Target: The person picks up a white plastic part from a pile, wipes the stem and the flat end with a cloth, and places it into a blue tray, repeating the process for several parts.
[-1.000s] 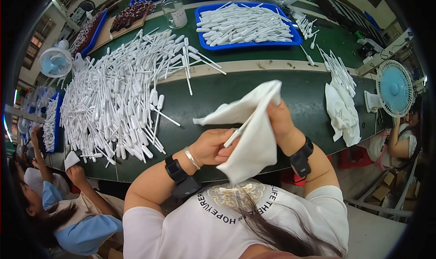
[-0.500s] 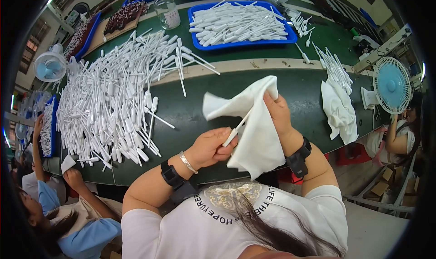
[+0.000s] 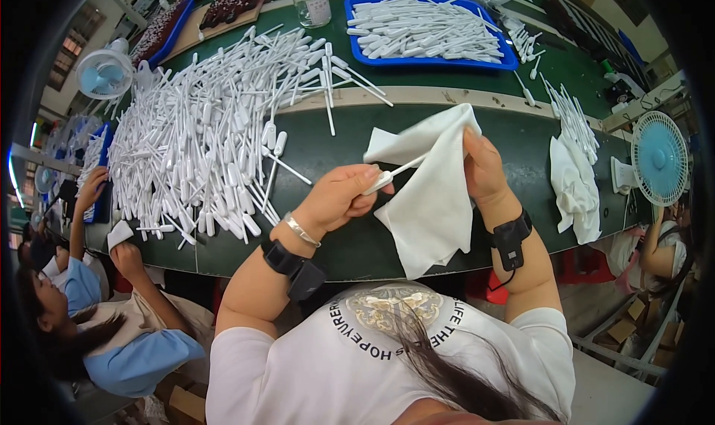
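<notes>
Between the thumb and fingers of my left hand is the thick, rounded end of a slim white stick. Its thin shaft runs up to the right into a white cloth, where the tip is hidden. My right hand is closed on the cloth near its top, with a fold of fabric around the shaft. The cloth's loose part hangs down between my hands, over the table's near edge. To the left, a large heap of similar white sticks spreads over the green table.
A blue tray full of white sticks stands at the back, beside a glass jar. At right lie a crumpled white cloth, more sticks and a fan. At left, a co-worker's hand holds a white cloth.
My view has shifted, so the table things sit further right. My left hand has drawn slightly away from my right, and more of the stick's shaft shows outside the cloth.
</notes>
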A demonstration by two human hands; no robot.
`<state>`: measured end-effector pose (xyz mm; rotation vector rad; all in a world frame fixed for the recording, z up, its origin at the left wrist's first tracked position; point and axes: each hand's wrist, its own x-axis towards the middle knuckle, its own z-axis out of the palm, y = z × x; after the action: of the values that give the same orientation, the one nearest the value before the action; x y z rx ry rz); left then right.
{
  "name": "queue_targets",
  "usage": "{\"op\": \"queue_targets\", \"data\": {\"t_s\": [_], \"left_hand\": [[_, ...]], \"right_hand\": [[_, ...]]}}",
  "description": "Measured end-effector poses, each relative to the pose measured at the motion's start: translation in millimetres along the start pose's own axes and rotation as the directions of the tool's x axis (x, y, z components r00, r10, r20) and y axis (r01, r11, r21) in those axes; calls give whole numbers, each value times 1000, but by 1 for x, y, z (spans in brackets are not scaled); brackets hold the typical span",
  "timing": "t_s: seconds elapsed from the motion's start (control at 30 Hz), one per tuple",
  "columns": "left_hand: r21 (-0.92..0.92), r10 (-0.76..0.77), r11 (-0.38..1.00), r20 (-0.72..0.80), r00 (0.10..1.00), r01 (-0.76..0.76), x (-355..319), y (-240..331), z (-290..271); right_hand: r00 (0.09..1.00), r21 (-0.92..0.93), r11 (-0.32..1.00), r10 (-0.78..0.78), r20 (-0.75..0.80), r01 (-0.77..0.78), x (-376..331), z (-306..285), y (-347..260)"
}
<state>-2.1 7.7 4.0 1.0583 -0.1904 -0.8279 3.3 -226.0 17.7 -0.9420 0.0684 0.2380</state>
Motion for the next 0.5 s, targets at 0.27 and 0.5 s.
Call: {"op": "queue_targets", "data": {"t_s": [0.27,0.5], "left_hand": [[-179,11,984,44,999,-3,15,-15,4],[428,264,878,-58,963,-215,18,-22,20]], "right_hand": [[936,-639,749,328,129,-174,-11,29,12],[931,-874,354,-267,247,333,-10,3,51]]}}
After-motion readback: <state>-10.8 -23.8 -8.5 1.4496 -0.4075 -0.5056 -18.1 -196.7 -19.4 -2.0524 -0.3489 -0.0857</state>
